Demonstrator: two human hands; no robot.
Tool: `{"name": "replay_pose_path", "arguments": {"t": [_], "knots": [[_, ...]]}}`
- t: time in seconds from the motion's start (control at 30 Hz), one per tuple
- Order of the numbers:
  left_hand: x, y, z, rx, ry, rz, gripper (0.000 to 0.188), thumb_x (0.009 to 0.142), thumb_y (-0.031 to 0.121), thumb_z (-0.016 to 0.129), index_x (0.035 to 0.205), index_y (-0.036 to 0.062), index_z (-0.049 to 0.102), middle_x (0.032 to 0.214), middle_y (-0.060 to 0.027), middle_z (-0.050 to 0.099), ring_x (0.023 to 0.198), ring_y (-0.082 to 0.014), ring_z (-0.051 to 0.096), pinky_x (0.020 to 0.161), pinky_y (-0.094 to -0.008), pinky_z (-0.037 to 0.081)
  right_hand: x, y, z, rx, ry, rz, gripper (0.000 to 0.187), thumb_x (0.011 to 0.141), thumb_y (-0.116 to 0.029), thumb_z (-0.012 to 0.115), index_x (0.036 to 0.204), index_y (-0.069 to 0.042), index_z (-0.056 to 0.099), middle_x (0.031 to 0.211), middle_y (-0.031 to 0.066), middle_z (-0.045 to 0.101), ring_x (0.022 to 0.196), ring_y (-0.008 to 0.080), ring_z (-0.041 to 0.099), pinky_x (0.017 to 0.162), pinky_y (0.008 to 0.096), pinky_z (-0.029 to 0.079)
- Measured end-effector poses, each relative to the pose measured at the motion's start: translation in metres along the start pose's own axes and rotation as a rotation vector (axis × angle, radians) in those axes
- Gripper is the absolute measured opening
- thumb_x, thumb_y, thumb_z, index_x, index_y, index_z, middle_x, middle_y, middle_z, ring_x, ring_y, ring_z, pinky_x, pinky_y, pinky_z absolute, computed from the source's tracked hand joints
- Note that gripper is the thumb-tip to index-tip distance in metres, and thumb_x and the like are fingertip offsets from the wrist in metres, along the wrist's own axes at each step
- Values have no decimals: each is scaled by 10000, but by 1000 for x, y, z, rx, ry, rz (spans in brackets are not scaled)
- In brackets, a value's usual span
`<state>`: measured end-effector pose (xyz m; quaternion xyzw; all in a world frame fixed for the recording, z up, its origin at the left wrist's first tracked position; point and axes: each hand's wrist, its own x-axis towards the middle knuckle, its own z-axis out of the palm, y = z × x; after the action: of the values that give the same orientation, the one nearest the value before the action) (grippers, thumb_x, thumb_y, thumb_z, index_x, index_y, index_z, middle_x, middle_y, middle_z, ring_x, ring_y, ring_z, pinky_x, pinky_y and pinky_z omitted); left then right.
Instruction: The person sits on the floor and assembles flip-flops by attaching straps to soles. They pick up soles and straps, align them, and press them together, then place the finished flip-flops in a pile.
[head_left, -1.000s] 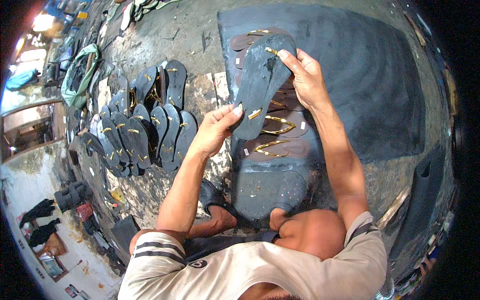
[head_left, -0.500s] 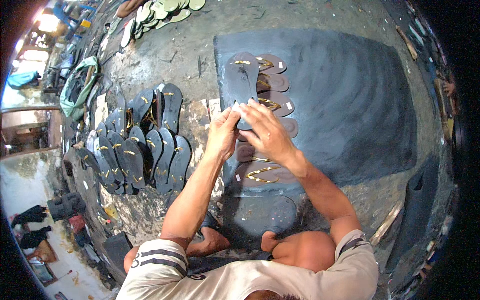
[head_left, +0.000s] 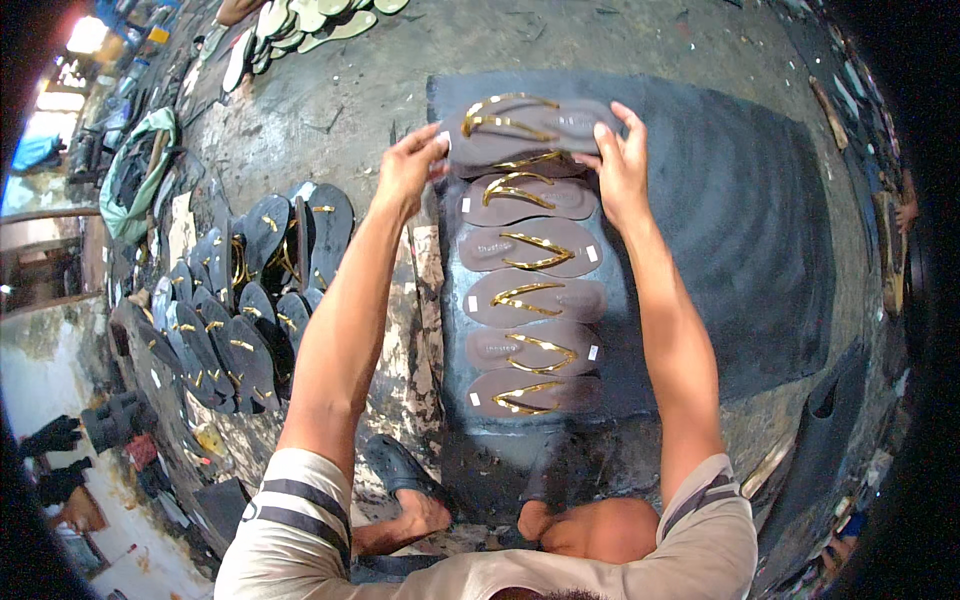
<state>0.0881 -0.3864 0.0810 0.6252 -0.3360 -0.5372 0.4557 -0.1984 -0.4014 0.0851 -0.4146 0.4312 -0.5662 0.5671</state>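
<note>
One dark mat [head_left: 730, 250] spreads over the floor [head_left: 380, 100], with a cluster of black sandals [head_left: 252, 350] standing beyond its left edge. Grey sandals [head_left: 580, 300] lie in a row along that edge, down to the near left corner. Toward the far left corner, the top sandal [head_left: 510, 115] partly covers another; the right hand [head_left: 625, 180] holds its right end between parted thumb and fingers. The left hand [head_left: 408, 180], fingers slightly spread, meets its left end, any grip too blurred to tell. Gold straps [head_left: 497, 300] and small white labels [head_left: 594, 353] dot the row.
</note>
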Motion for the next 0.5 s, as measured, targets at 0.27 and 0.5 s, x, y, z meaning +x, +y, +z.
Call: {"name": "replay_pose_path", "arguments": {"t": [0.27, 0.5], "knots": [[121, -53, 4, 409, 225, 13, 461, 811, 203, 798, 1204, 10, 656, 1034, -92, 708, 903, -140, 652, 773, -265, 519, 120, 95, -27, -516, 72, 31, 456, 899, -97, 616, 1343, -42, 532, 1328, 216, 556, 1236, 277, 535, 985, 382, 471], [128, -83, -2, 491, 239, 64, 430, 801, 369, 784, 1090, 57, 721, 1018, -105, 725, 940, -183, 666, 862, -311, 507, 123, 122, -39, -604, 10, 21, 440, 878, -127, 646, 1293, -2, 571, 1319, 220, 576, 1232, 298, 550, 1001, 380, 452]]}}
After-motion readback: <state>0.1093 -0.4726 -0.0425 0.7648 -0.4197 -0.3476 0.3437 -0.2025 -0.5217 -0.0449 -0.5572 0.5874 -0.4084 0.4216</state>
